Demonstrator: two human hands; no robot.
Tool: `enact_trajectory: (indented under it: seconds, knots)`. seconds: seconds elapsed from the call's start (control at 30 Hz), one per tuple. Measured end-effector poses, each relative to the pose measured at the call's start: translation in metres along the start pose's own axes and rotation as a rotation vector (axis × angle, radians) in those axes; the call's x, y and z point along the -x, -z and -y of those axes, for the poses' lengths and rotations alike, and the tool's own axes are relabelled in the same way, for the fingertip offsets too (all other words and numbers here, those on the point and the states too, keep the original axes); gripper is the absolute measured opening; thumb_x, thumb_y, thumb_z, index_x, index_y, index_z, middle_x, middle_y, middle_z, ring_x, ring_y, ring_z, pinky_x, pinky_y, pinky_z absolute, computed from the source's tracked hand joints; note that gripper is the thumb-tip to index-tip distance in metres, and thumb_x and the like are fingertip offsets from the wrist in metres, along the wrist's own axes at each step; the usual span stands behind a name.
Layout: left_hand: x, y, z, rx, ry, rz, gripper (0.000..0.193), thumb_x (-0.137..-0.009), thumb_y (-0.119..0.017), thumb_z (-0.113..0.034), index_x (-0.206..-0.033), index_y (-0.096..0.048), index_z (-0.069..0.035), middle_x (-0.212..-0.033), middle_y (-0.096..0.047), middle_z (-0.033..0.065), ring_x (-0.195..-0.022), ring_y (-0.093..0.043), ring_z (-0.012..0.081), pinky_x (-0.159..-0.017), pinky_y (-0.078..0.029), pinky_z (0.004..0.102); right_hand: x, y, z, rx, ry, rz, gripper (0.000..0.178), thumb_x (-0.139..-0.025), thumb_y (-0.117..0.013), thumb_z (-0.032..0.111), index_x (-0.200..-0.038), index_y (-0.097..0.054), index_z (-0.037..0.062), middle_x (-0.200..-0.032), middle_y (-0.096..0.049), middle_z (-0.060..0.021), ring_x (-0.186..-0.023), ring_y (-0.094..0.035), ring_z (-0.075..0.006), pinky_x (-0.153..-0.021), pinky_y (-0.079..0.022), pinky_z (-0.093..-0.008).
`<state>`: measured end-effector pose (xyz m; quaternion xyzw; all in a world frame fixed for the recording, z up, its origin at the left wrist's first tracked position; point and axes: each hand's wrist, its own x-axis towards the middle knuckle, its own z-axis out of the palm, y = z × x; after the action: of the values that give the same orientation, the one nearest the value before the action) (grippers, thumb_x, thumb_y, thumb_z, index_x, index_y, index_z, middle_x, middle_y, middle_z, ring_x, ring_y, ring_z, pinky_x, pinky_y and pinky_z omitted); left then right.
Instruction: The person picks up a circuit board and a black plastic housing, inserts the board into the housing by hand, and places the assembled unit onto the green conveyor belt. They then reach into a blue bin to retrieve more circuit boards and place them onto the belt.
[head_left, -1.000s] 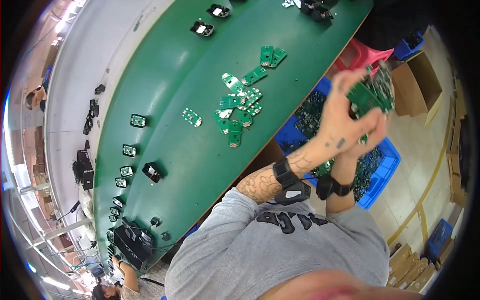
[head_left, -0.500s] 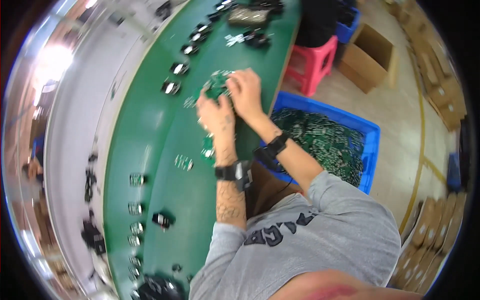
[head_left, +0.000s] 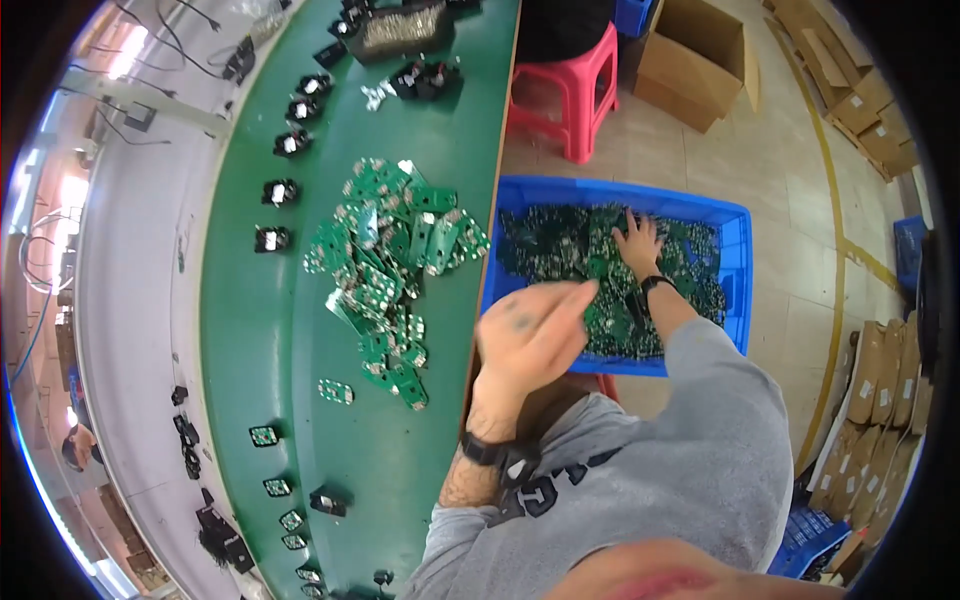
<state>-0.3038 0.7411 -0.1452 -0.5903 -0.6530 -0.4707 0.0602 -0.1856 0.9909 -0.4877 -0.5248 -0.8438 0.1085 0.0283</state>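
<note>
My right hand (head_left: 637,243) lies with its fingers spread on green circuit boards (head_left: 550,235) that fill a blue plastic bin (head_left: 735,215) on my right. My left hand (head_left: 530,335) hovers at the bin's near left corner, above the table edge. Its index finger points toward the boards while the other fingers are loosely bent; nothing shows in it, though its palm is hidden. Left of it, a loose heap of green circuit boards (head_left: 375,270) rests on the green table (head_left: 290,350). One separate board (head_left: 336,391) lies just below the heap.
A row of black housings (head_left: 280,192) runs along the table's far-left side, with several board-fitted pieces (head_left: 264,436) lower down. A single black part (head_left: 328,501) lies nearby. Beyond the bin stand a pink stool (head_left: 580,90) and an open cardboard box (head_left: 692,65).
Both hands have left the heap on the table and moved right. My right hand is now in the bin; my left is near its corner. The view has shifted, uncovering the heap.
</note>
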Motion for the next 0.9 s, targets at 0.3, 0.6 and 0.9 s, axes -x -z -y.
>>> enact_trajectory:
  seconds: [0.3,0.6,0.9]
  knots:
    - [0.102,-0.097,0.121,-0.010,1.022,0.722,0.061,-0.090,-0.059,-0.039,-0.134,-0.050,0.002,-0.128,-0.056,0.0292,-0.120,-0.053,0.0438,-0.101,-0.042,0.0458,0.086,0.024,-0.008,-0.136,0.320,0.376,0.054,-0.088,-0.064,0.041,-0.137,-0.052,0.0208,-0.137,-0.046,-0.0187,-0.124,-0.045,-0.0407,-0.100,-0.040,-0.0551]
    - [0.159,-0.224,0.261,-0.251,1.074,0.279,0.080,-0.089,-0.055,-0.055,-0.149,-0.032,-0.008,-0.149,-0.022,0.0381,-0.138,-0.021,0.0549,-0.113,-0.022,0.0570,-0.011,-0.037,0.032,-0.174,0.239,-0.173,0.057,-0.088,-0.061,0.047,-0.138,-0.051,0.0195,-0.143,-0.042,-0.0171,-0.130,-0.039,-0.0396,-0.105,-0.034,-0.0581]
    - [0.174,-0.216,0.260,0.437,1.244,0.286,0.066,-0.091,-0.053,-0.052,-0.147,-0.036,-0.020,-0.155,-0.026,0.0175,-0.139,-0.026,0.0443,-0.106,-0.031,0.0570,0.010,-0.006,0.031,-0.159,0.451,0.385,0.063,-0.085,-0.062,0.051,-0.140,-0.049,0.0230,-0.137,-0.049,-0.0127,-0.127,-0.043,-0.0381,-0.096,-0.037,-0.0646]
